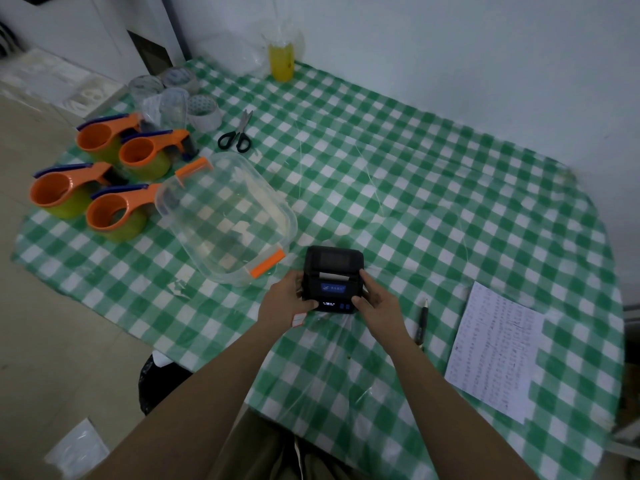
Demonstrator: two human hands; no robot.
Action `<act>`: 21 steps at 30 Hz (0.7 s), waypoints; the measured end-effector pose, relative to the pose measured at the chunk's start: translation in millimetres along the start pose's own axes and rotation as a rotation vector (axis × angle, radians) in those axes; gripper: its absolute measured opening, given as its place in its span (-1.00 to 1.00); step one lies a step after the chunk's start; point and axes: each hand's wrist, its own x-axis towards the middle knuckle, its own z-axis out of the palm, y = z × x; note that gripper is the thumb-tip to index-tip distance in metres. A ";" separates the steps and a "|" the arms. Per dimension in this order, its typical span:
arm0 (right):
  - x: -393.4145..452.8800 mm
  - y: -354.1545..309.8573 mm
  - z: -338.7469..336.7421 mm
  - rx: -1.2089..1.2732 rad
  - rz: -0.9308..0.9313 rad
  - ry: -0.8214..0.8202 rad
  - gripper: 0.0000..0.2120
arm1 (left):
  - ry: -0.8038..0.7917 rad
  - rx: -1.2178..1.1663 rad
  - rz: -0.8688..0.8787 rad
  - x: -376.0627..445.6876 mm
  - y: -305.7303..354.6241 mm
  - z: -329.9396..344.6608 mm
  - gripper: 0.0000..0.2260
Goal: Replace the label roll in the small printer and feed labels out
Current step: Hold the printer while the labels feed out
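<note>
A small black label printer (333, 271) rests on the green checked tablecloth (433, 202) near the front edge. Its lid is down and a strip of white label paper (334, 276) shows in the slot. A small lit display and two blue buttons sit on its near face. My left hand (285, 295) grips the printer's left side. Under that hand a small white label with a red border (298, 319) peeks out. My right hand (375, 296) holds the right side, thumb near the front buttons.
A clear plastic box with orange clips (225, 216) lies left of the printer. Several orange tape dispensers (100, 188), tape rolls (204, 109), scissors (237, 133) and a yellow bottle (281, 60) stand further back. A pen (422, 322) and a printed sheet (495, 351) lie to the right.
</note>
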 end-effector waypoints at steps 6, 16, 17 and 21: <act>-2.3 -2.3 -5.2 -0.056 0.013 -0.065 -0.45 | -0.005 -0.060 -0.015 -1.2 -4.0 -1.4 -0.31; -4.2 -3.6 -9.4 -0.171 0.011 -0.140 -0.24 | -0.050 -0.089 -0.030 -7.9 6.5 -4.0 -0.41; -4.5 -3.6 -9.0 -0.169 0.005 -0.137 -0.24 | -0.051 -0.076 -0.030 -9.9 9.7 -4.8 -0.43; -6.0 -5.9 -6.3 -0.203 -0.021 -0.105 -0.27 | -0.067 -0.035 -0.007 -10.1 14.4 -5.3 -0.52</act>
